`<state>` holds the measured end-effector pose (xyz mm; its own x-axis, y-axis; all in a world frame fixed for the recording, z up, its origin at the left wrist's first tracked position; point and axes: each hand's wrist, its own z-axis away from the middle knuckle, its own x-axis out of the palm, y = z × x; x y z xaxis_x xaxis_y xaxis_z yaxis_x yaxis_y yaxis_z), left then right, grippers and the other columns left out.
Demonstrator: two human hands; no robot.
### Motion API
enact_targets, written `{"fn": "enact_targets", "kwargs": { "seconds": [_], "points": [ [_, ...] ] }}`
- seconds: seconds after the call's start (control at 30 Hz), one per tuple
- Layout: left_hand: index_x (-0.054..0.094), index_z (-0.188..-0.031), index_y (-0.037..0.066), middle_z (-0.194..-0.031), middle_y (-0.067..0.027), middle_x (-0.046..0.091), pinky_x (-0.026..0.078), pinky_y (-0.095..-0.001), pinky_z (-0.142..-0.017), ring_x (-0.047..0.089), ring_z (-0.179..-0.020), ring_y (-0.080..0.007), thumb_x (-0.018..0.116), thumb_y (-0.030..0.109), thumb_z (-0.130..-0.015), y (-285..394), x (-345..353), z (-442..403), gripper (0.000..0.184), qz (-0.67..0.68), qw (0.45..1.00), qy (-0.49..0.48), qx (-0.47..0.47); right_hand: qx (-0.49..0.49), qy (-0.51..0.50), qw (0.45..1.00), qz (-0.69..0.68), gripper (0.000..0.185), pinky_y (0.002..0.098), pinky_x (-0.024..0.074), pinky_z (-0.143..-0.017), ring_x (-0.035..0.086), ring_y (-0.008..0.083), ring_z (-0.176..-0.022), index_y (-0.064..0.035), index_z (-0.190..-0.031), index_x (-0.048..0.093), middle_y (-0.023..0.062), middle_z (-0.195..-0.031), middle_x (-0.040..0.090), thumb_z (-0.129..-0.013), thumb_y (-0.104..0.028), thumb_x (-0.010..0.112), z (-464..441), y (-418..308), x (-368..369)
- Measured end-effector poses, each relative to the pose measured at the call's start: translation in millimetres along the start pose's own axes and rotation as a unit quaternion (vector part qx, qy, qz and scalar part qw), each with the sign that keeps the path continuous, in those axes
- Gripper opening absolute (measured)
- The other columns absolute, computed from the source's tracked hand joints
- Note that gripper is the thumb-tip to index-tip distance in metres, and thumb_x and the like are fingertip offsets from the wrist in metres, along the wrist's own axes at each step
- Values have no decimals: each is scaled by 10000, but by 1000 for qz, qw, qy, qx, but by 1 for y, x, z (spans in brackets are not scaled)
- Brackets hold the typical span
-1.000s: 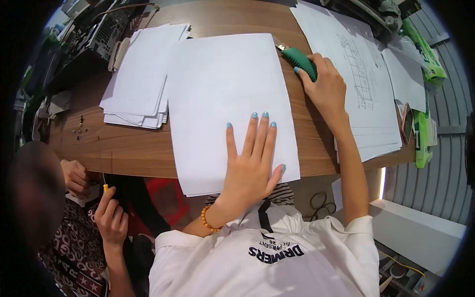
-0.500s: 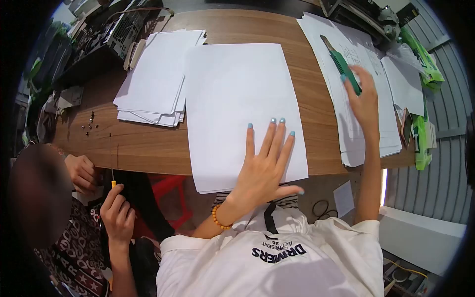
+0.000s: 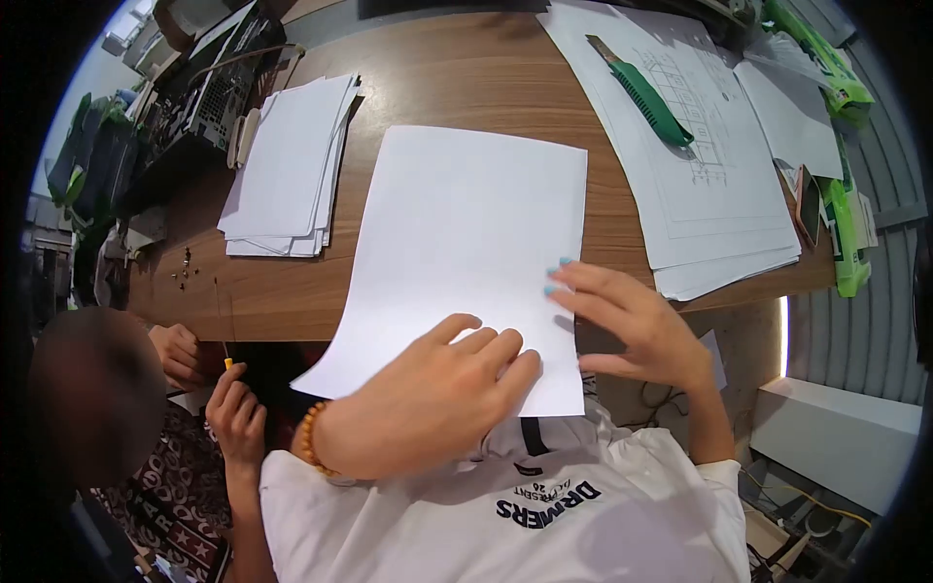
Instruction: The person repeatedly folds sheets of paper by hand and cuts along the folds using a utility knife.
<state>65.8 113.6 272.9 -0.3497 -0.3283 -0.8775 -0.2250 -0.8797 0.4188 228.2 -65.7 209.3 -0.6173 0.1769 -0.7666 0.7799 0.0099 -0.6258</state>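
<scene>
A blank white sheet (image 3: pixel 457 204) lies turned slightly on the desk, its near end past the front edge and its lower left corner bent. My left hand (image 3: pixel 437 389), with a bead bracelet, rests on its near part with curled fingers; the fingertips are hidden. At the sheet's right edge is my right hand (image 3: pixel 632 325), fingers stretched out and tips over the paper. The green cutter (image 3: pixel 651 105), blade showing, lies on the drawing sheets (image 3: pixel 719 223) at the right, away from both hands.
A stack of white paper (image 3: pixel 287 165) sits at the left beside an open computer case (image 3: pixel 209 107). Small screws (image 3: pixel 185 270) lie near a co-worker, whose hand (image 3: pixel 235 413) holds a yellow-handled screwdriver (image 3: pixel 228 362). A phone (image 3: pixel 808 206) is at the right edge.
My right hand has let go of the cutter on the drawings and come to the sheet. My left hand has moved left and curled its fingers. The sheet has shifted nearer and turned.
</scene>
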Motion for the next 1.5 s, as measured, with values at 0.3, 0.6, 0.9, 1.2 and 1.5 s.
{"fn": "enact_targets", "kwargs": {
  "seconds": [0.3,0.6,0.9,1.2,1.5],
  "points": [
    [599,-892,64,-764,-72,637,458,-355,-776,618,-716,-238,661,152,-784,-63,-58,-34,152,-91,986,135,-35,132,267,942,-153,117,346,491,-736,621,312,-835,38,-902,596,150,-921,633,-791,3,611,9,-2,53],
    [575,-925,11,-1209,-136,492,445,-381,-906,499,-1100,-292,626,97,-814,-140,-13,-90,149,-156,973,171,-5,117,310,929,164,453,407,428,-919,523,282,-1106,-77,-1169,563,129,-1172,551,-743,-170,689,-16,-15,33],
    [559,-1013,15,-1201,-128,486,434,-359,-929,484,-1123,-282,594,61,-825,-151,-16,-92,197,18,986,128,-105,-1,199,957,210,375,435,400,-989,500,299,-1172,-107,-1178,583,142,-1234,534,-804,-111,552,-20,5,60],
    [555,-1227,87,-1154,-123,526,457,-359,-883,522,-1057,-252,560,-8,-796,-156,-4,-90,442,33,979,184,-82,19,192,964,182,429,433,415,-974,509,326,-1165,-107,-1229,552,152,-1224,544,-808,-37,520,-24,7,63],
    [564,-1175,68,-1155,-122,524,419,-364,-943,490,-1099,-257,555,2,-802,-147,-8,-89,379,62,975,185,-103,-21,159,969,189,393,435,387,-1010,479,312,-1196,-74,-1214,536,177,-1250,507,-821,-97,541,-25,16,57]
  ]
}}
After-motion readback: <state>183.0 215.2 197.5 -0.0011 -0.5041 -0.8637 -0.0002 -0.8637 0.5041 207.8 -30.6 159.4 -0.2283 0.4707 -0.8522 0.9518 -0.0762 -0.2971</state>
